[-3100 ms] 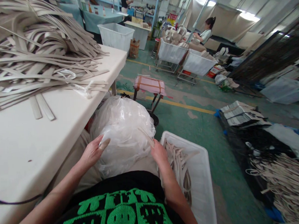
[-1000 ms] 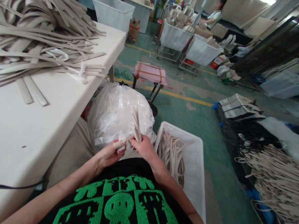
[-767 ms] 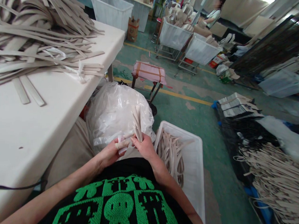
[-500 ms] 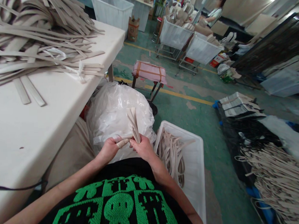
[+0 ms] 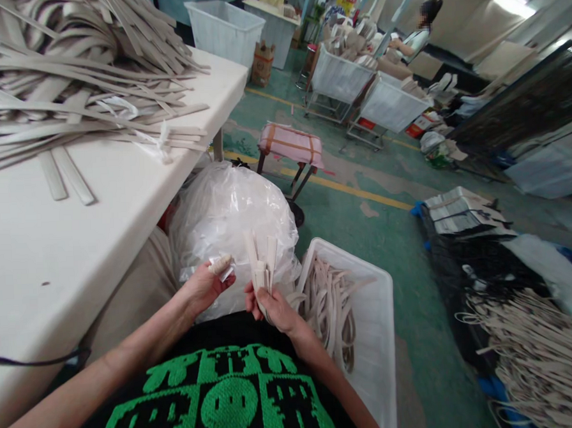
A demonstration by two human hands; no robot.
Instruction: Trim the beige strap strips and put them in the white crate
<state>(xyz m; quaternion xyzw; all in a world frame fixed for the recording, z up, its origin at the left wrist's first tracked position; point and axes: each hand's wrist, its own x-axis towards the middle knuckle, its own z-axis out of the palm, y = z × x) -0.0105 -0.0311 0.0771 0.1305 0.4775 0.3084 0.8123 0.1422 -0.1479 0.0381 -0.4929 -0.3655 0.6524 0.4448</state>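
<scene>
Beige flat straps [image 5: 261,274] stand up in a bunch from my right hand [image 5: 275,309], whose fingers are closed round them. Their upper ends fan apart, and the lower part trails toward the bin. To the left, apart from the bunch, my left hand [image 5: 207,287] pinches a small white piece [image 5: 227,272], thin like film or paper. A beige wrapping [image 5: 220,264] covers its thumb. Behind both hands bulges a large clear plastic bag [image 5: 238,207]. Beside my right forearm, a white plastic bin [image 5: 375,318] holds more beige straps [image 5: 332,307].
A white table [image 5: 24,253] at left bears a heap of straps [image 5: 82,78]. Ahead stands a stool with a pink cover [image 5: 292,143]. Strap bundles [image 5: 552,353] lie low at right. Farther back are loaded bin carts [image 5: 339,77] and a person [image 5: 415,41].
My hands have moved apart. The left hand has drawn away leftward with the white piece, while the right hand has lowered slightly with the straps, whose ends now spread wider.
</scene>
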